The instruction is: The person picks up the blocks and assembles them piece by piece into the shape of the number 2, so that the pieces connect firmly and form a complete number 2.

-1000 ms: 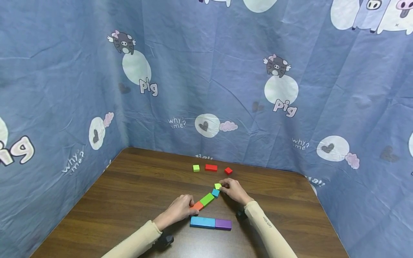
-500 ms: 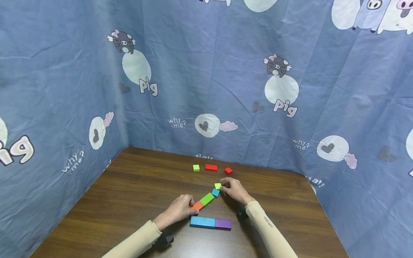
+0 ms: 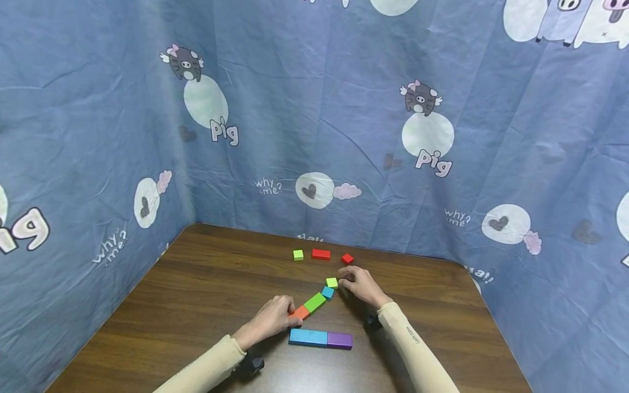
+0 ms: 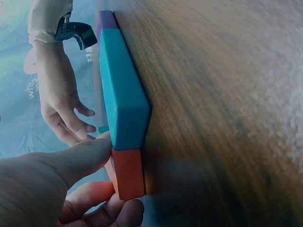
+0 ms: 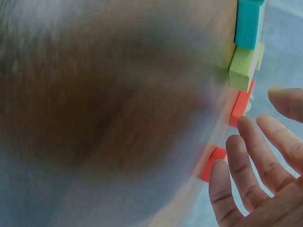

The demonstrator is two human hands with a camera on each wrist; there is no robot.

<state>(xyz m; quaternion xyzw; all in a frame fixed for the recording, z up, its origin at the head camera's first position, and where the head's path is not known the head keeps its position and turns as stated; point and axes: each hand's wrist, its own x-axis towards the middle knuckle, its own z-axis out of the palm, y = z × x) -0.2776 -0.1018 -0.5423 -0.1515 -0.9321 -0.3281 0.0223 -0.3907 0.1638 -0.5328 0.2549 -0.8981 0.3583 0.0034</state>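
Just left of the loosely spread, empty right hand [image 3: 362, 286], 1 lime-green cube [image 3: 331, 283] is sitting at the far end of the diagonal block row [image 3: 315, 303]; the left hand [image 3: 272, 316] is pinching that row's orange rectangular block [image 3: 301, 313].

The table [image 3: 221, 273] looks like smooth, grained wood, glossy toward its near edge. Creased, matt cloth [image 3: 295, 109] hangs beyond its far edge. The orange block [image 4: 129, 174] and blue block [image 4: 125, 80] look smooth; the sleeves [image 3: 415, 349], matt fabric.
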